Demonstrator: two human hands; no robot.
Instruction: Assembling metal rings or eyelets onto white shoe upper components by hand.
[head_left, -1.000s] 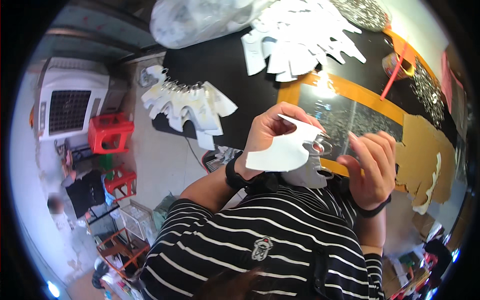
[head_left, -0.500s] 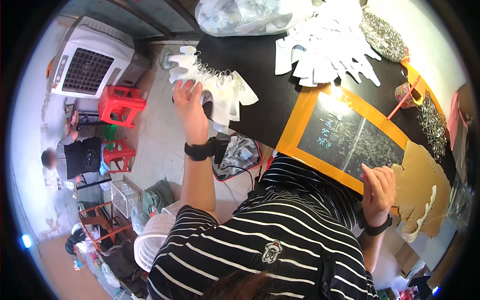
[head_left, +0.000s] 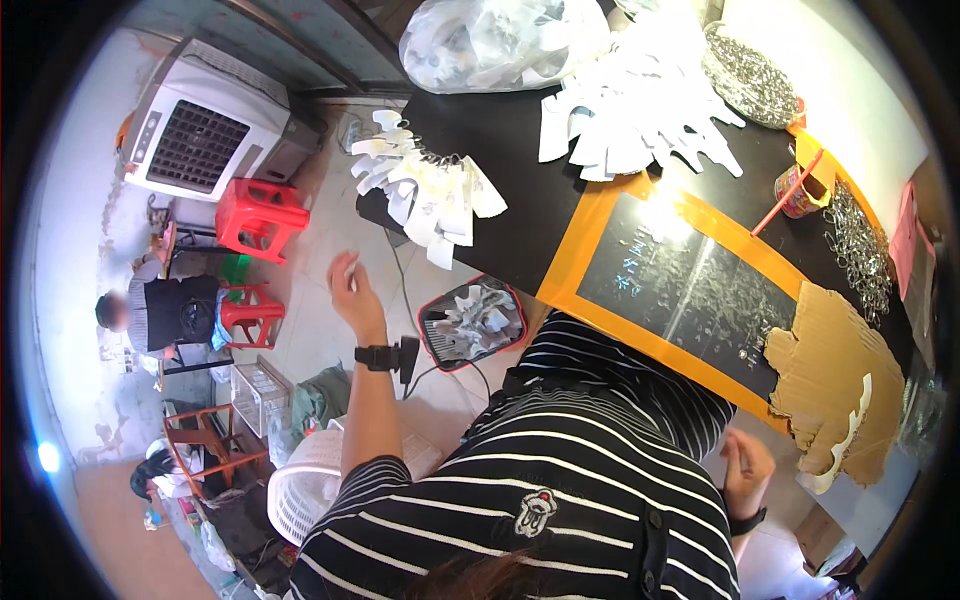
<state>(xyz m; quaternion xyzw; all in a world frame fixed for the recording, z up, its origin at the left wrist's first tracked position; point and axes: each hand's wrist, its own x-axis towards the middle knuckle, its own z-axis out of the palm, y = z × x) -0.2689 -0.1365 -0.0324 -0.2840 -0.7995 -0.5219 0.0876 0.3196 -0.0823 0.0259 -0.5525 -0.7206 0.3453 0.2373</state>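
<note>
My left hand is raised over the floor, left of the black table. Its fingers are loosely bent and nothing shows in them. Beyond it, a bunch of white die-cut pieces strung on metal rings lies at the table's left corner. My right hand hangs low by my right side, below the table edge, with half-curled fingers and nothing visible between them. In front of me lies a dark panel framed with orange tape. Torn cardboard covers its right end.
A big pile of white pieces and a filled plastic bag occupy the far side. Metal clips and a small tin stand right. A bin of scraps, red stools and a seated person are left.
My left hand has drawn back from the ringed white pieces toward me, off the table. My right hand has dropped from the panel's right end to my side. The view has shifted slightly.
</note>
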